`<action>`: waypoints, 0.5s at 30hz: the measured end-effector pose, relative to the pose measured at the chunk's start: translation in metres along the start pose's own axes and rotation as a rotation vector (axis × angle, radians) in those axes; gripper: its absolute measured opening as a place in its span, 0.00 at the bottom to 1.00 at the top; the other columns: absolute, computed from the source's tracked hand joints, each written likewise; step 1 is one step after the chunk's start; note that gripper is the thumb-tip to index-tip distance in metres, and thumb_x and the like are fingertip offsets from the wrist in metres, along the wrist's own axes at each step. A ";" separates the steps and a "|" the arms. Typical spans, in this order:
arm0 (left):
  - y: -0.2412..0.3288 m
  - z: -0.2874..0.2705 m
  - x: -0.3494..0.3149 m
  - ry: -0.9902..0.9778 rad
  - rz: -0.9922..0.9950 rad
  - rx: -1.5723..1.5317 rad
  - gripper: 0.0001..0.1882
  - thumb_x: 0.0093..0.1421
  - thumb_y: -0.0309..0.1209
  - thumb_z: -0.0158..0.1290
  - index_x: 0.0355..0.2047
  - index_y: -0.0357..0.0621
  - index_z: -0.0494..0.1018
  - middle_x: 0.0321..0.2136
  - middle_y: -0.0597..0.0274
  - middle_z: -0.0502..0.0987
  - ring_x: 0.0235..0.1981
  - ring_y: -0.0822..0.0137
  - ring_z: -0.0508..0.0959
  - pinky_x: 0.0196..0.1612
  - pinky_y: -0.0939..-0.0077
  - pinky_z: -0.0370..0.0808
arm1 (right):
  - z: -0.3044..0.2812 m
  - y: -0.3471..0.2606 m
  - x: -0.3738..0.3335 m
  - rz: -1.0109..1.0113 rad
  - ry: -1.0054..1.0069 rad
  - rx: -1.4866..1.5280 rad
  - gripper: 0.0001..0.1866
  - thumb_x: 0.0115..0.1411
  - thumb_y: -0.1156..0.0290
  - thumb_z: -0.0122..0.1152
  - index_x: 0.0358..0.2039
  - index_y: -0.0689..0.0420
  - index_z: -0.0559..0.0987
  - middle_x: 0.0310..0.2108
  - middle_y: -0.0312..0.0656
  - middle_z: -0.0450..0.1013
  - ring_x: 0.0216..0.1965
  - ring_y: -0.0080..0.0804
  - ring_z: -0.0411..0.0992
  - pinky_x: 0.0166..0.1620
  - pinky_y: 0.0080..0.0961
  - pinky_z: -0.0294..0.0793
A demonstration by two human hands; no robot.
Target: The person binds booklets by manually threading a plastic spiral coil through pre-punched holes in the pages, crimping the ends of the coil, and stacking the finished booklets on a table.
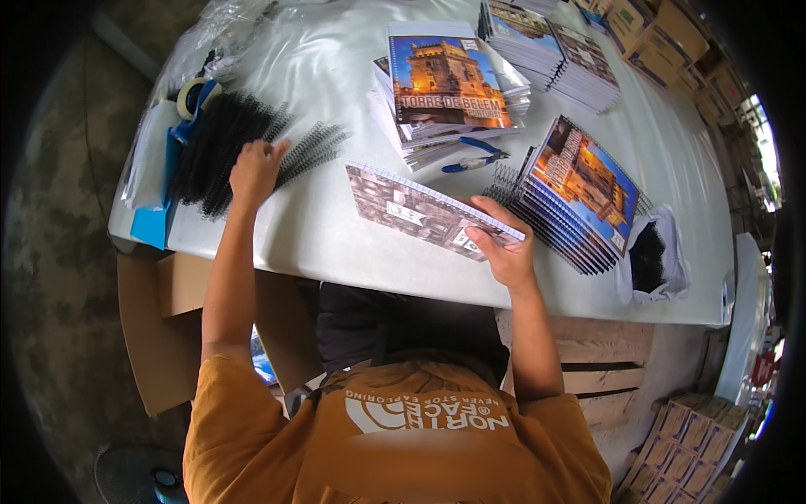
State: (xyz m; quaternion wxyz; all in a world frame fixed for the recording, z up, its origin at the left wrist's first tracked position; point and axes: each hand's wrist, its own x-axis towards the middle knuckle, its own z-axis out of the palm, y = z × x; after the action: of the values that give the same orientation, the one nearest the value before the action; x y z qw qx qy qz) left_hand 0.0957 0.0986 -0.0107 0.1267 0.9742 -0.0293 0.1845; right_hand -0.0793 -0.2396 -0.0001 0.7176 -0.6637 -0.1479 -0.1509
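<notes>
My right hand grips the end of an unbound notebook block, tilted above the table with its printed grey cover toward me. Along its upper edge, white pages and a row of punched holes show. At the left, my left hand is on a heap of black spiral binding coils, its bent fingers closed on a coil. Some loose coils fan out to the right of that hand. Beside my right hand lies an overlapping stack of spiral-bound notebooks with photo covers.
Blue-handled pliers lie beyond the held block. Behind them rises a notebook pile; more bound notebooks are at the far right. A blue tape dispenser sits left of the coils. A white bag with black contents stands at the right edge.
</notes>
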 end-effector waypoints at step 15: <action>0.033 -0.064 -0.009 -0.218 0.152 -1.021 0.13 0.60 0.34 0.46 0.38 0.35 0.70 0.26 0.62 0.73 0.24 0.75 0.68 0.29 0.81 0.66 | 0.000 0.003 0.001 0.000 0.027 -0.068 0.15 0.52 0.84 0.57 0.42 0.63 0.76 0.43 0.42 0.74 0.41 0.22 0.71 0.46 0.17 0.69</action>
State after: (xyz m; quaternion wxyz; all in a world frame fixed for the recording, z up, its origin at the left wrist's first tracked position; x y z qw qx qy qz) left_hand 0.0616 0.0834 0.0512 0.5675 0.7972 -0.1991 0.0529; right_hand -0.0767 -0.2393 -0.0024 0.6963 -0.6858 -0.1330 -0.1648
